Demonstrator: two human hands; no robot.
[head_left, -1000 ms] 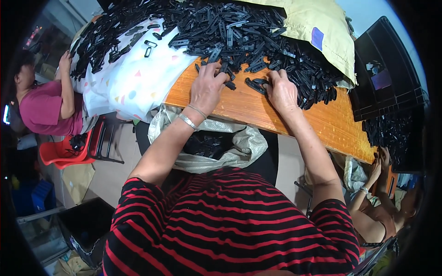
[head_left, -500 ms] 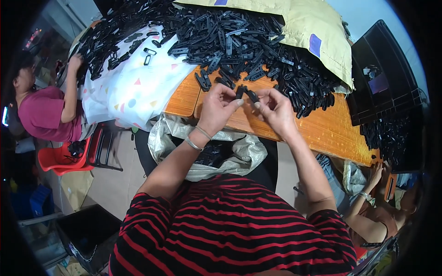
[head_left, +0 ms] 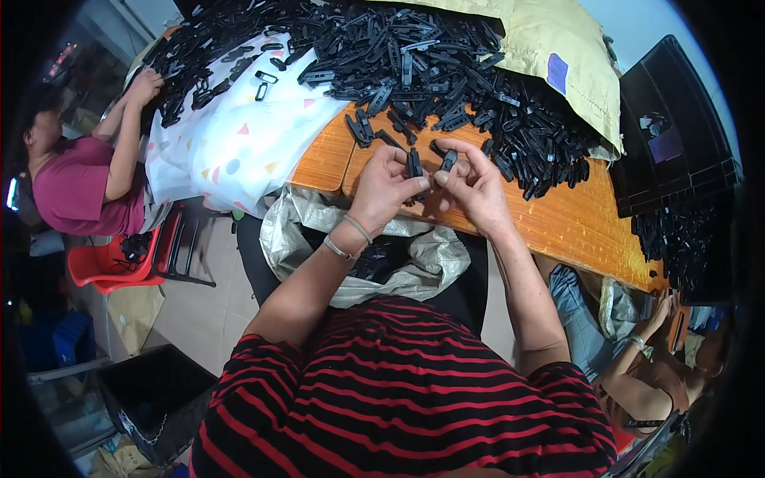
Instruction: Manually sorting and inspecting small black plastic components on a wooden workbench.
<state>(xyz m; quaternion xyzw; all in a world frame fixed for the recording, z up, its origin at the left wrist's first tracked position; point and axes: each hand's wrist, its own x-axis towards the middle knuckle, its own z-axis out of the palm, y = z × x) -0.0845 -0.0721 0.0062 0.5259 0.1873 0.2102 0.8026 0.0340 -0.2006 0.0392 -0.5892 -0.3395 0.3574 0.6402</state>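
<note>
Over the front edge of an orange-brown wooden table (head_left: 550, 219), both my hands are at work close together. Between thumb and fingers, my left hand (head_left: 384, 185) pinches a small, narrow black plastic piece (head_left: 414, 164) that stands nearly upright. My right hand (head_left: 476, 191) grips another elongated black plastic piece (head_left: 449, 160), tilted with its top to the right. A small gap separates the two pieces. Just beyond my fingers lies a big heap of similar black plastic pieces (head_left: 406, 60), with a few loose ones (head_left: 360, 127) at its near edge.
Below my hands gapes a silvery woven sack (head_left: 291, 231) with black pieces inside. White patterned sheeting (head_left: 263, 151) covers the table's left. A yellowish sack (head_left: 590, 95) and a black crate (head_left: 677, 135) stand at right. One person (head_left: 88, 183) sits left, another (head_left: 645, 382) lower right.
The piece in my right hand has turned from leaning left to leaning right, and its top has moved away from the left piece. The person at left has raised a hand beside the heap.
</note>
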